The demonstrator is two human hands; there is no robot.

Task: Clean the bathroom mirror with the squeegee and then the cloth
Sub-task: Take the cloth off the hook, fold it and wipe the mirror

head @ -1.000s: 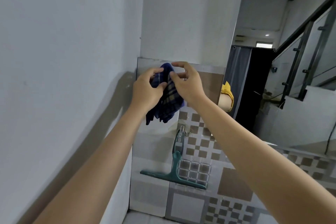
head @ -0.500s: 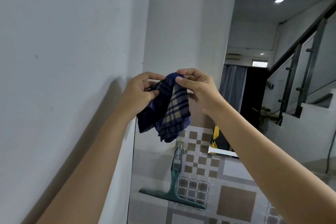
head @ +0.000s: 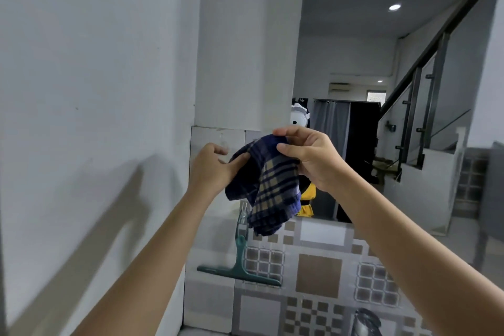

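Hands are raised in front of the tiled wall (head: 319, 275), with a blue checked cloth (head: 268, 185) between them. The right hand (head: 311, 158) grips the top of the cloth: its thumb and fingers (head: 286, 148) are curled round the bunched upper edge, and the rest of the cloth hangs down loosely below. The left hand (head: 211, 169) is just beside the cloth on its left side; its fingers are only loosely bent and the tips touch the edge of the fabric, but I cannot tell if they really pinch it. The green squeegee (head: 240, 262) hangs on the tiled wall directly under the cloth, handle up and blade at the bottom, apart from both hands. The mirror (head: 395, 117) is on the wall above the tiles, behind the right hand, and reflects a staircase and a ceiling lamp.
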